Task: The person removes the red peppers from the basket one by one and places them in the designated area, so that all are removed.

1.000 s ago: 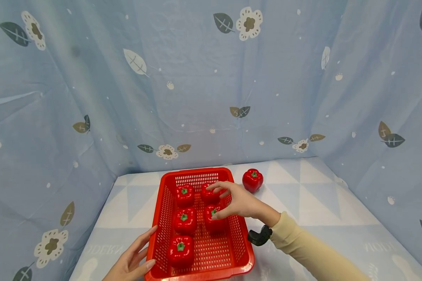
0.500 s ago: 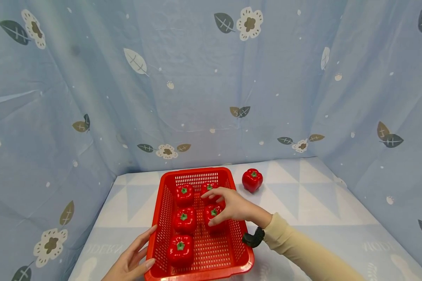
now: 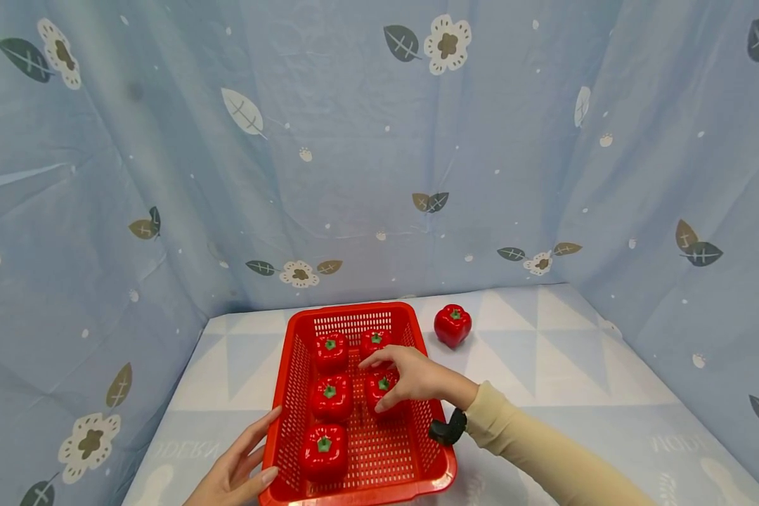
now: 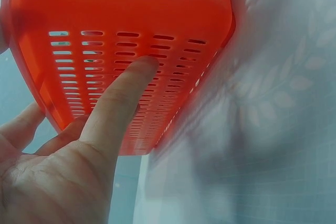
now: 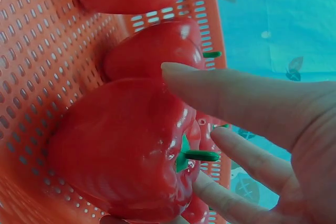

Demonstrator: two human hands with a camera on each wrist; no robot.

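In the head view a red plastic basket [image 3: 386, 460] holds several red bell peppers, three in its left column. My right hand [image 3: 414, 379] is over the right column, thumb and fingers spread about the top of the nearer bell pepper [image 3: 379, 390]. In the right wrist view that pepper's green stem [image 5: 202, 155] lies between thumb and fingers, which are not closed on it; whether the thumb touches it I cannot tell. My left hand [image 3: 234, 464] rests against the basket's left side. In the left wrist view its straight thumb [image 4: 118, 100] touches the slotted outer wall.
One more red bell pepper [image 3: 452, 325] stands on the table, right of the basket's far corner. The table has a blue and white patterned cloth [image 3: 512, 365]. Blue curtains [image 3: 379, 154] with leaf and flower prints close off the back and both sides.
My right hand has come down and a little nearer and to the left, over the nearer pepper of the right column. My left hand and the basket have stayed in place.
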